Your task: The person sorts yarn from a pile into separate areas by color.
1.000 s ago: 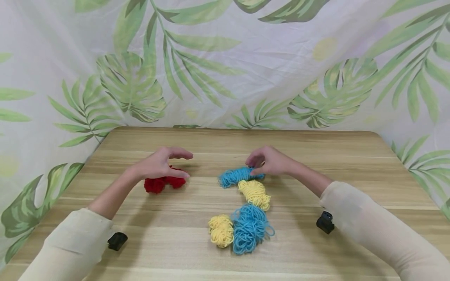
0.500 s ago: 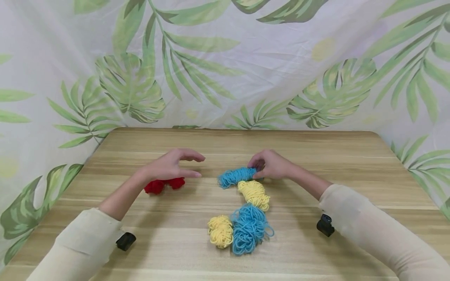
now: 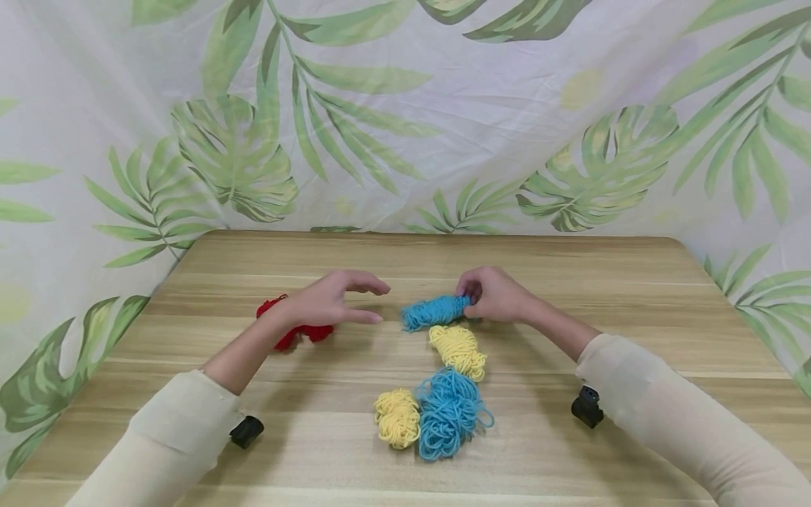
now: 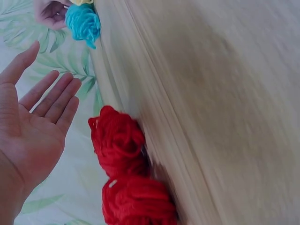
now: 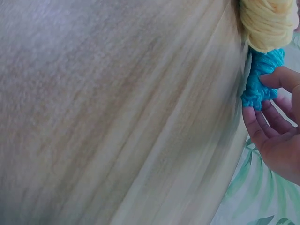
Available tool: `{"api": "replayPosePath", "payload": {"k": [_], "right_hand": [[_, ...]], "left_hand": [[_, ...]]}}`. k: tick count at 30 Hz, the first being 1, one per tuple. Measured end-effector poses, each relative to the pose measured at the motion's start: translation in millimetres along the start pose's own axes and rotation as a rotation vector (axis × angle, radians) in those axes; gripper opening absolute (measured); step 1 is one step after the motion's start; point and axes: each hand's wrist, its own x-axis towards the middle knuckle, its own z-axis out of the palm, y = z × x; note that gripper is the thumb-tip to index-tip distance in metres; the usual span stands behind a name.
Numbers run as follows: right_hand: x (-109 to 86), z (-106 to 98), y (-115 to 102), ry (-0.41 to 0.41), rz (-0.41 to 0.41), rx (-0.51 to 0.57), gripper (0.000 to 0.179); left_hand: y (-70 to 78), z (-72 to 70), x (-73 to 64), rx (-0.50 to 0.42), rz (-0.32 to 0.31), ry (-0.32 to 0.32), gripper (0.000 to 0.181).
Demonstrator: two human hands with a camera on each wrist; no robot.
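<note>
My right hand [image 3: 497,294] pinches the right end of a blue yarn skein [image 3: 434,313]; in the right wrist view the thumb lies on one side of the blue yarn [image 5: 261,79] and the fingers on the other. My left hand [image 3: 329,299] holds nothing, its thumb and fingers spread apart and pointing at the blue skein's left end. Beneath and behind the left hand lies red yarn [image 3: 310,335], partly hidden by the wrist. The left wrist view shows it as two red bundles [image 4: 117,143] end to end beside the open palm.
A yellow skein [image 3: 457,351] lies just in front of the held blue one. Nearer me, a larger loose blue bundle [image 3: 448,414] touches a yellow ball [image 3: 397,418]. The wooden table [image 3: 304,465] ends at a leaf-patterned cloth [image 3: 380,141].
My left hand has moved right, away from the red yarn and toward the blue skein. My right hand has taken hold of that skein's end and shifted it slightly right and back.
</note>
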Motion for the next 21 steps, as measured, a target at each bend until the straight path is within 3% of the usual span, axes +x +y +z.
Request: {"api": "replayPosePath", "payload": {"k": [8, 21], "right_hand": [[0.3, -5, 1, 0.075, 0.097, 0.005, 0.018], [3.8, -14, 8, 0.208, 0.148, 0.037, 0.015]], "left_hand": [[4.5, 9.7, 9.0, -0.019, 0.032, 0.003, 0.052], [12.9, 25.5, 13.9, -0.034, 0.032, -0.028, 0.052]]}}
